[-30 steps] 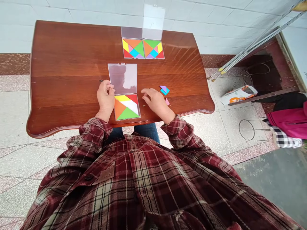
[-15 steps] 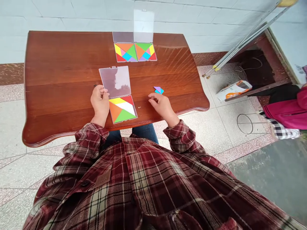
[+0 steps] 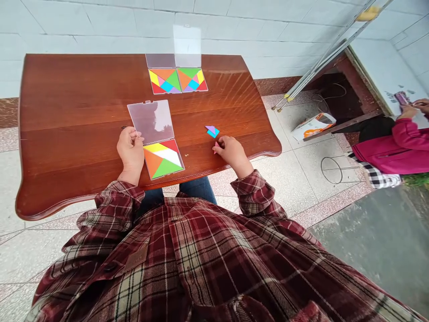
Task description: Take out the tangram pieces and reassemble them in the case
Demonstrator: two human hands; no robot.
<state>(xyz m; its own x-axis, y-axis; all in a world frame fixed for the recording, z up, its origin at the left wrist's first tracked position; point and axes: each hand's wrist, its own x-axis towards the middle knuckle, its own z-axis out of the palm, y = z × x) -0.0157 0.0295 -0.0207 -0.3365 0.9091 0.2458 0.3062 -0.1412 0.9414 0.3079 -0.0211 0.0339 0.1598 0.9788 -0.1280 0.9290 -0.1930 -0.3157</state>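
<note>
My right hand (image 3: 232, 154) pinches a small pink triangle tangram piece (image 3: 216, 146) just above the table's near side. Beyond it lie a purple triangle piece (image 3: 211, 128) and a blue square-like piece (image 3: 213, 133), partly overlapping. My left hand (image 3: 130, 150) has its fingers closed at the left edge of the clear lid (image 3: 152, 120) of an open tangram case. In the case's tray, a yellow piece (image 3: 151, 147), a red triangle (image 3: 173, 145), an orange triangle (image 3: 151, 160) and a green triangle (image 3: 166, 168) surround a white bare area.
Two open tangram cases filled with coloured pieces (image 3: 164, 80) (image 3: 192, 79) stand at the back of the wooden table (image 3: 80, 112). A small dark object (image 3: 124, 127) lies beyond my left hand. At right are crutches (image 3: 311, 62), a carton (image 3: 313, 126) and a person in a magenta sleeve (image 3: 385, 147).
A pink triangle now shows between my right hand's fingers, and that hand sits a little further from the case. My left hand stays at the lid. The camera view has shifted.
</note>
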